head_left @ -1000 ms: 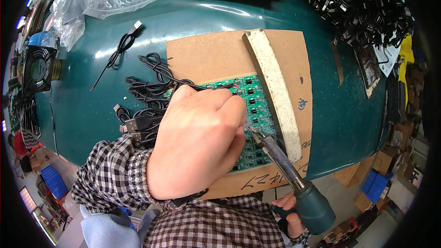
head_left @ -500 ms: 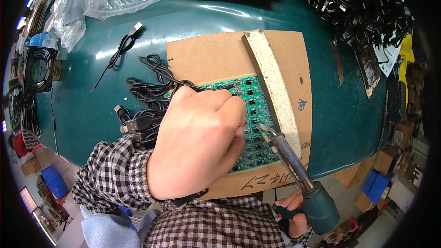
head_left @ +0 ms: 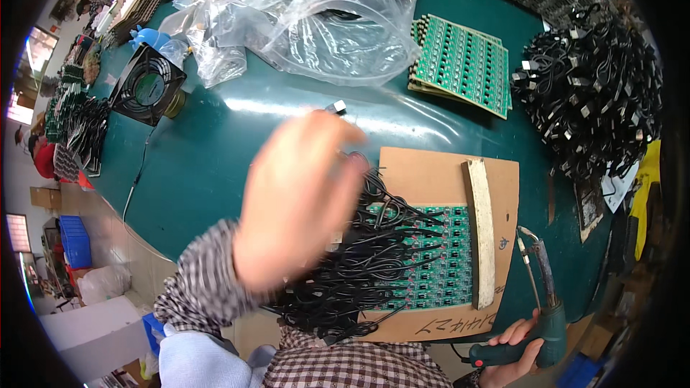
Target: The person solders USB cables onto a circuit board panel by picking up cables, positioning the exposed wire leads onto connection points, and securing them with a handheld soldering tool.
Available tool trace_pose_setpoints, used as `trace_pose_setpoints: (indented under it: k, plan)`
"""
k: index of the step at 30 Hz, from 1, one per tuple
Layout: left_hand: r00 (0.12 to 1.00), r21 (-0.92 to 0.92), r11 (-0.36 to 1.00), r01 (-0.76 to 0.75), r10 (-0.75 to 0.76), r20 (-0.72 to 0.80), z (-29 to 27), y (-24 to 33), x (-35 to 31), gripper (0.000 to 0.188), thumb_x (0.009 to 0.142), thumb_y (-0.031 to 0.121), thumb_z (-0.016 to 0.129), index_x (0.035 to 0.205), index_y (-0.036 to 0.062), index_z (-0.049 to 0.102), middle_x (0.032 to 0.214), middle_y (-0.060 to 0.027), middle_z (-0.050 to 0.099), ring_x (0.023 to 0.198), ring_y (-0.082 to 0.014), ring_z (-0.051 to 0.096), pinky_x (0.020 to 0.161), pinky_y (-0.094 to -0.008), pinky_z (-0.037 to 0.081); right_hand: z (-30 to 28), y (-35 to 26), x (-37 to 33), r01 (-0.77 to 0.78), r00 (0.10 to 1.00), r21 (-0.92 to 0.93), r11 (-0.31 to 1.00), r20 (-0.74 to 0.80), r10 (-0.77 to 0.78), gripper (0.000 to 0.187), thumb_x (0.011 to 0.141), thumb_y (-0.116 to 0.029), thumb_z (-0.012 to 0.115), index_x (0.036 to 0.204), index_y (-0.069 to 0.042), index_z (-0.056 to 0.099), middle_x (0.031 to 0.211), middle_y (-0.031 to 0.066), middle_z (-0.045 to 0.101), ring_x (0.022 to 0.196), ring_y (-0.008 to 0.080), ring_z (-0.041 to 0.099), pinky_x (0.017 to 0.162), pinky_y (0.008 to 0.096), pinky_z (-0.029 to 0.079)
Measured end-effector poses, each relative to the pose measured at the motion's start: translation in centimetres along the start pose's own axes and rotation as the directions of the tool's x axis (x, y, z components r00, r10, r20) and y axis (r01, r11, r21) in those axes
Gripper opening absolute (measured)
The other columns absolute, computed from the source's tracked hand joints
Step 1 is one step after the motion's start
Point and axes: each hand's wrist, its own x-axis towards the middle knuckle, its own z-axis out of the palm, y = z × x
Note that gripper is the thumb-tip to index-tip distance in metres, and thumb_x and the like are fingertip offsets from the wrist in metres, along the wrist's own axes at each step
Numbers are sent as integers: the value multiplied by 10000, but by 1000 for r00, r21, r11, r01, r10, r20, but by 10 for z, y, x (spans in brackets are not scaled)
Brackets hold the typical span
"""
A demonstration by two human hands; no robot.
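My left hand (head_left: 295, 201), smeared by motion, is over the table left of the circuit board panel. Behind its fingers shows the silver end of a USB plug (head_left: 336, 107); whether the fingers grip its cable is hidden. Low on the right, my right hand (head_left: 514, 359) is closed around the green handle of a soldering gun (head_left: 552, 330), its metal tip pointing up, clear of the board. The green circuit board panel (head_left: 449, 259) lies on a cardboard sheet (head_left: 424, 165). Several black cables (head_left: 381, 259) reach onto its left side. A pale worn bar (head_left: 481, 237) lies along its right edge.
Clear plastic bags (head_left: 323, 21) lie at the back, beside a stack of green circuit boards (head_left: 463, 65). A large heap of black USB cables (head_left: 589, 86) fills the far right. A small black fan (head_left: 147, 86) stands at the left.
My left hand has left the board and moved to where the loose USB cable lay. The soldering gun has drawn back from the board, off to the right. The whole view has shifted.
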Motion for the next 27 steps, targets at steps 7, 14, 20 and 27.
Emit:
trace_pose_setpoints:
  k: [7, 14, 20, 27]
  plan:
    - [914, 0, 929, 371, -365, 175, 4, -105, 11, 276, 755, 118, 720, 950, -6, 569, 856, -90, 591, 686, -176, 626, 615, -306, 488, 23, 1, 2, 63, 997, -57, 996, 51, -60, 424, 942, -374, 508, 1165, -20, 438, 827, 44, 490, 771, 183, 513, 666, 322, 532]
    - [789, -540, 634, 554, -606, 99, -15, -116, -39, 277, 864, 73, 645, 1032, 4, 436, 855, -76, 577, 694, -143, 649, 609, -234, 539, 29, -2, 9, 62, 998, -79, 995, -4, -63, 451, 928, -370, 530, 1187, -13, 435, 817, 50, 490, 767, 181, 513, 641, 301, 521]
    - [987, 192, 968, -161, 155, 43, -30, -71, -3, 215, 674, 78, 733, 799, 49, 560, 825, -88, 548, 748, -282, 548, 651, -366, 442, 32, -2, 6, 32, 996, -70, 997, 80, -26, 447, 925, -372, 534, 1177, -14, 444, 823, 53, 493, 778, 193, 521, 641, 307, 529]
    - [964, 26, 999, -43, 35, 265, -12, -100, -14, 134, 758, 66, 672, 832, 21, 570, 784, -115, 575, 724, -293, 579, 642, -349, 462, 26, 3, -13, 64, 994, -88, 994, -80, -71, 476, 942, -375, 502, 1229, -2, 431, 905, 71, 531, 834, 211, 533, 671, 331, 549]
